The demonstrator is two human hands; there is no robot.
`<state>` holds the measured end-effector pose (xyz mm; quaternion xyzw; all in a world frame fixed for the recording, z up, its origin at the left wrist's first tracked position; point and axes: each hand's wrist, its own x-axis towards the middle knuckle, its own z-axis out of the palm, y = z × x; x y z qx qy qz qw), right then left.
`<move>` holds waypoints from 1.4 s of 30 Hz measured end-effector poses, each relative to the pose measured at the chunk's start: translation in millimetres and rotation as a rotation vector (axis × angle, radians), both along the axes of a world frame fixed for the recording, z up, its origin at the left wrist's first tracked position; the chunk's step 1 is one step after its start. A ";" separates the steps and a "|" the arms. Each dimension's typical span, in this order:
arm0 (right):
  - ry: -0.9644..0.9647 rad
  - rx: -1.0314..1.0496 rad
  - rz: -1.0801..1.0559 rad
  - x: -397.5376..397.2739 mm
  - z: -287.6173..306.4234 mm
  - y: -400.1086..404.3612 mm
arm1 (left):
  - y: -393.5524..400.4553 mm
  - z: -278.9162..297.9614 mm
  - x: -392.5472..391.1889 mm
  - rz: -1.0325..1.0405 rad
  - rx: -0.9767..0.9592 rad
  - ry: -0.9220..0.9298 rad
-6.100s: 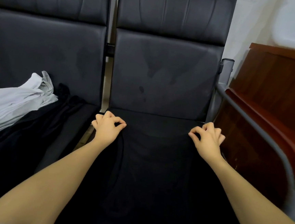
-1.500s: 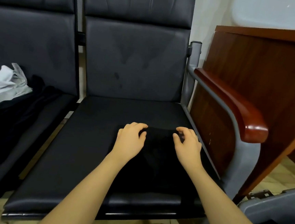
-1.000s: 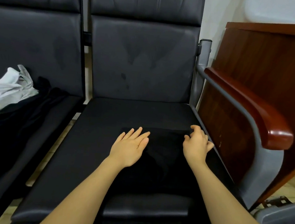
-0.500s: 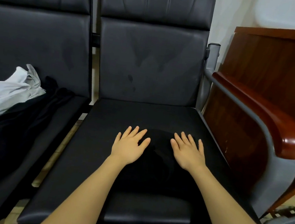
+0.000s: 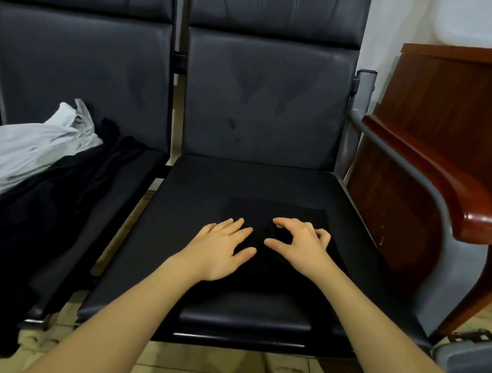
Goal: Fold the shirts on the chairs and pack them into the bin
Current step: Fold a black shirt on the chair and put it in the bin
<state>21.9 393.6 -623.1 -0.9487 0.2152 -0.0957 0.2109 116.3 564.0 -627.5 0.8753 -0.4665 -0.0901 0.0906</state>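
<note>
A black shirt point(image 5: 281, 213), folded into a small rectangle, lies on the seat of the right-hand black chair point(image 5: 197, 188). My left hand point(image 5: 221, 249) rests flat on the shirt's left part, fingers spread. My right hand point(image 5: 302, 244) sits on its middle with the fingers curled and the fingertips touching the cloth. On the left chair point(image 5: 132, 176) lie a crumpled white shirt point(image 5: 28, 149) and, under it, a loose black garment point(image 5: 44, 198). A grey bin point(image 5: 473, 364) shows at the lower right edge, mostly out of frame.
A grey metal armrest with a red-brown wooden top point(image 5: 435, 179) borders the right chair. Behind it stands a red-brown wooden panel point(image 5: 460, 101). Beige floor tiles point(image 5: 223, 368) show under the seats.
The black shirt went from spread over the seat to a small folded rectangle. In the last half second my right hand's fingers curled from flat; my left hand stayed flat.
</note>
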 end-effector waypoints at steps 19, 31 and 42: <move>-0.532 0.259 -0.270 -68.9 22.7 -6.8 | -10.4 0.1 -35.7 -0.076 0.072 -0.028; 0.135 -0.169 0.099 -51.6 3.8 4.2 | -7.3 -2.0 -38.5 0.031 0.184 0.007; 0.307 -0.193 0.046 -83.9 2.1 -11.1 | 3.5 8.2 -39.2 0.048 0.126 0.002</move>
